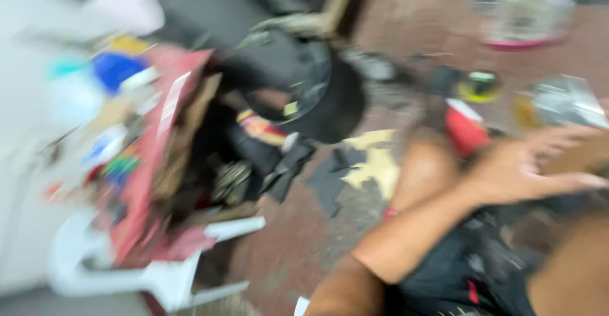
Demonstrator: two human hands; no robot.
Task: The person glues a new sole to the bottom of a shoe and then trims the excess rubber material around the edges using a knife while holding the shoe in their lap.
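Observation:
The whole view is smeared by motion. My left hand (523, 167) stretches to the right on a bare forearm that comes up from the bottom middle. Its fingers are spread around a tan, flat-looking thing (580, 156) at the right edge; the blur hides whether they grip it. Just behind the forearm is a bare knee (424, 167). Beyond the knee sits a red and white container (464, 129). My right hand is nowhere to be seen; a brown blurred limb (571, 271) fills the bottom right corner.
A white plastic chair (152, 271) at the left carries a red box (158, 164) of mixed clutter. Black rounded parts (317, 94) lie on the reddish floor (298, 240), with dark and yellow scraps (368, 160). A pink-rimmed basket (523, 21) stands at the far right.

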